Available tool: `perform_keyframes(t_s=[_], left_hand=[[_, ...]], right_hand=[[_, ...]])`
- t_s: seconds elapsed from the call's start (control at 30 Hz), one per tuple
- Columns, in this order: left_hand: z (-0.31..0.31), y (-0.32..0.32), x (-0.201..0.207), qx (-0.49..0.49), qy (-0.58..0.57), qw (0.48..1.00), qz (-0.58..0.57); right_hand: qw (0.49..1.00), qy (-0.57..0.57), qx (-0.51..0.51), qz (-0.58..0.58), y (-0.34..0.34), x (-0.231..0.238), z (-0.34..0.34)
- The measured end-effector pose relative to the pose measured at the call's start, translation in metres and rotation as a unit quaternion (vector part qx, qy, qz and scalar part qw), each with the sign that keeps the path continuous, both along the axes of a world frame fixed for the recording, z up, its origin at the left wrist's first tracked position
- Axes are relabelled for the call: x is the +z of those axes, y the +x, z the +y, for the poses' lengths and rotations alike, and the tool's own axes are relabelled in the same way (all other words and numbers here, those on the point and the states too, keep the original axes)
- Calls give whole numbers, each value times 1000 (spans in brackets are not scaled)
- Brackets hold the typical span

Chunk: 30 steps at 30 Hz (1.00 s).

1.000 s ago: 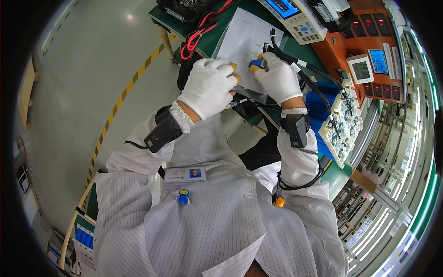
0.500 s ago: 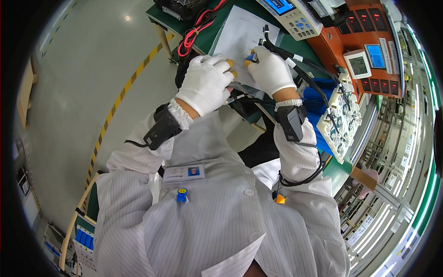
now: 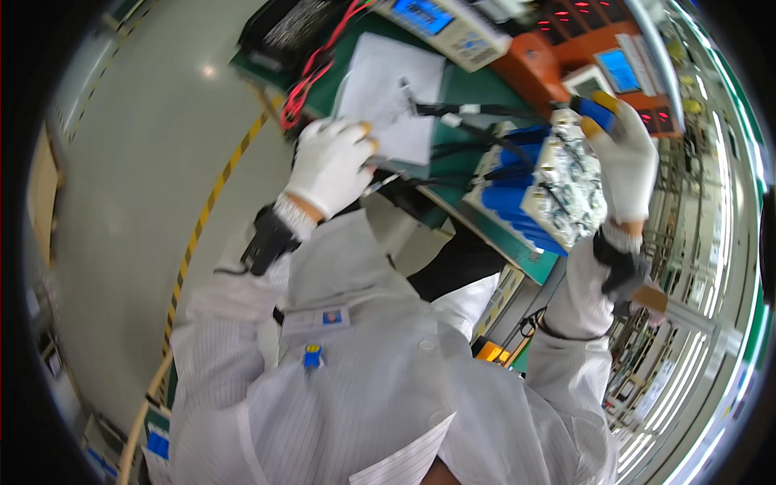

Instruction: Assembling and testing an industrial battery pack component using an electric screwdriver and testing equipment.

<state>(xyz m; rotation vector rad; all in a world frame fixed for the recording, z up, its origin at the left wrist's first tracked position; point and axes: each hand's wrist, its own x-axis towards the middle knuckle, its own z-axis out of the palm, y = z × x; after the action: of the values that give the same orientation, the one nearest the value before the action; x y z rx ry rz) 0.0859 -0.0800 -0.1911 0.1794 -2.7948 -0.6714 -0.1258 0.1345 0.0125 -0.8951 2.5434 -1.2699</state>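
Note:
My right hand [image 3: 624, 162], in a white glove with yellow fingertips, is closed on a small blue object with a dark end [image 3: 594, 113]; its kind is blurred. It is raised beside a battery pack of blue cylinders with a white top [image 3: 566, 186], in front of the orange panel. My left hand [image 3: 330, 166], gloved alike, is at the lower left edge of a white paper sheet [image 3: 392, 101]. Its fingers are apart and loosely bent, the thumb partly hidden. Close by its fingers lies a cable with a white label [image 3: 383, 184]. Black cables [image 3: 477, 110] stretch from the sheet toward the pack.
On the green table [image 3: 469, 85] are red leads [image 3: 297, 103], a black box [image 3: 283, 40], and an instrument with a blue screen [image 3: 453, 32]. An orange panel [image 3: 574, 52] with red displays stands at the far right. Racks [image 3: 687, 267] are to the right.
My right hand has moved from the sheet and cable ends rightward, past the battery pack, with the blue object. My left hand stays beside the sheet. The whole view has shifted and turned slightly.

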Motion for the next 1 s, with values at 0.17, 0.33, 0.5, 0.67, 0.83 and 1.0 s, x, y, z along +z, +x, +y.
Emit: perform_keyframes(t_s=[0.17,0.33,0.5,0.67,0.83,1.0], left_hand=[[6,2,-2,16,-14,1000,6],[11,2,1,15,-22,1000,-17],[11,-1,7,18,-34,999,-27],[16,-8,8,22,-37,998,-35],[17,-13,13,12,-38,997,-65],[16,-16,17,-7,-39,997,-69]], right_hand=[[928,297,29,223,-138,-33,-2],[909,333,-62,242,-164,-57,-22],[902,332,-107,256,-196,-46,19],[847,506,-110,122,-259,-48,123],[876,459,-106,103,-259,-84,167],[834,515,-96,171,-263,-72,185]])
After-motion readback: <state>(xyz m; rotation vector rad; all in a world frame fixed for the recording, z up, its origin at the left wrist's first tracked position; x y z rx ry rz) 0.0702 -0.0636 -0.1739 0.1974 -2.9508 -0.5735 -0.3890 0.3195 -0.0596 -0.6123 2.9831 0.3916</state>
